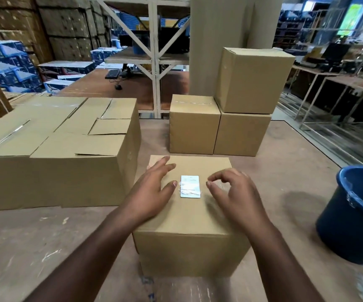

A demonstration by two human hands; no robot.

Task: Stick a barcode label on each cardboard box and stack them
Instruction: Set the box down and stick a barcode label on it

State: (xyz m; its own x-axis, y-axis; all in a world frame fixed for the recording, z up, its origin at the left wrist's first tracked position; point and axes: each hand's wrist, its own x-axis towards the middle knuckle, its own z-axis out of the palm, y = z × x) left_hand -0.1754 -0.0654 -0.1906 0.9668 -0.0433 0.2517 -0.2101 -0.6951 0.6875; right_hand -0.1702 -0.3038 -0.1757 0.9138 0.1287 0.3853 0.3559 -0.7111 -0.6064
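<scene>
A: While both hands sit over the near cardboard box (pixel 189 216), where is the barcode label (pixel 190 186)?

B: Flat on the box's top face, about centre, long side running away from the camera. White, glossy; print too blurred to read.

A: Left hand (pixel 152 192)?

B: Palm down on the top face, left of the label. Fingers (pixel 164 165) straight and spread, holding nothing. Thumb tip sits at the label's left edge; touching or just short, I cannot tell.

A: Right hand (pixel 230 190)?

B: Just right of the label, apart from it. Fingers loosely curled, thumb and forefinger tips close together. Whether anything thin is pinched between them, cannot tell; motion blur there.

A: Other boxes?

B: Three small sealed boxes behind the near one: a single box (pixel 194 125) on the surface (pixel 34 247), and beside it to the right a two-high stack (pixel 248 101), the upper box turned slightly off the lower. No label face visible on these from here. To the left, a group of large cartons (pixel 52 149), some top flaps lifted.

A: Anything else on the surface?

B: A blue bucket (pixel 350 214) at the right edge. Warehouse racking (pixel 154 51) and blue-printed cartons (pixel 8 62) behind.
</scene>
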